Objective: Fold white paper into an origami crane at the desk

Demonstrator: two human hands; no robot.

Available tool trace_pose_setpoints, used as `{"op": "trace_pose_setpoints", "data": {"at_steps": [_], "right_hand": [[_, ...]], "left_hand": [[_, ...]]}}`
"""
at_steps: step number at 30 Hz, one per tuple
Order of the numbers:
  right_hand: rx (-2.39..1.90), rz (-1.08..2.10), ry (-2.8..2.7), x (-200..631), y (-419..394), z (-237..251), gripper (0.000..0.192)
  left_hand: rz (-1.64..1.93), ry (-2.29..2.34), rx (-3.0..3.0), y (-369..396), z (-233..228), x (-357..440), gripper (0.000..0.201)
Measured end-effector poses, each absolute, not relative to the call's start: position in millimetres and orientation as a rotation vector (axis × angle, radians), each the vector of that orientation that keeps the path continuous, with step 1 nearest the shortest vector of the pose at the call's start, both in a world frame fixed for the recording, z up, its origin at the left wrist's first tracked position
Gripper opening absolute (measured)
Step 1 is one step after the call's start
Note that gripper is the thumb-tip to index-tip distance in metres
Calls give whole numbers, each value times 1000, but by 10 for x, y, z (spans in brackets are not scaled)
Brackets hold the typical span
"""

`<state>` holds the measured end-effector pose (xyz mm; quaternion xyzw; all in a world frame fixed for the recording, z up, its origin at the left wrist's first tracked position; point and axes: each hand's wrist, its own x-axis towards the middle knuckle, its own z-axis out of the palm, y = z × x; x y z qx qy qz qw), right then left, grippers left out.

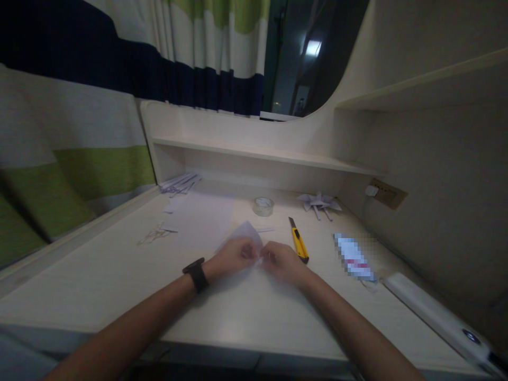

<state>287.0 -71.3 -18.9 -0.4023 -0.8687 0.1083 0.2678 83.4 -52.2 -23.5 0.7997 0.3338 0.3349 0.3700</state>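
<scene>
My left hand [237,253] grips a piece of white paper [248,232] whose peaked corner stands up behind the fingers. Close against it, my right hand [283,259] pinches the paper's near edge; its fingers are slightly blurred. Both hands meet low over the desk, and the exact fold between the fingertips is hidden. Behind them lies a thin white paper strip [265,229]. A yellow box cutter [299,243] with its blade out rests just right of my right hand. Beyond the hands sits a roll of clear tape [263,206].
Paper pinwheels [318,202] lie at the back right, and rolled paper sticks [180,183] at the back left. White paper sheets [202,217] and a small tangle of string [153,233] are on the left. A lit phone-like screen [354,257] and a long white lamp bar [432,312] occupy the right.
</scene>
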Motion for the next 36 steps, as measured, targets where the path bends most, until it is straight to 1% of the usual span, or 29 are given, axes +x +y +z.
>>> {"op": "trace_pose_setpoints", "data": {"at_steps": [5,10,12,15,17,19,21,24,27,30,32,36], "right_hand": [[-1056,273,-2338,2872,-699,-209,11],[-1061,315,-2321,2870,-696,-207,10],[-1056,339,-2293,2872,-699,-197,11],[-1062,306,-2220,2874,-719,-161,11],[-1047,247,-2199,2872,-739,-126,10],[-990,183,-2215,2866,-755,-94,9],[-913,122,-2257,2859,-760,-75,7],[-848,36,-2338,2848,-761,-67,8],[-840,-78,-2379,2841,-775,-55,10],[-818,-144,-2409,2831,-796,-43,13],[-814,-116,-2426,2825,-795,-57,13],[-835,1,-2400,2832,-747,-126,13]], "left_hand": [[844,852,2068,-531,-205,821,12],[835,828,2075,-569,-131,826,13],[907,940,2123,-577,-70,811,9],[1179,1329,2137,-538,8,752,6],[1297,1510,2091,-476,15,699,20],[1284,1513,2067,-404,-23,655,35],[1215,1423,2038,-342,-88,634,42],[1117,1305,1986,-302,-182,646,45],[1110,1245,1939,-313,-219,679,40],[1102,1228,1940,-337,-200,696,27],[1094,1223,2012,-343,-176,695,21],[1200,1262,2263,-332,-151,690,18]]}}
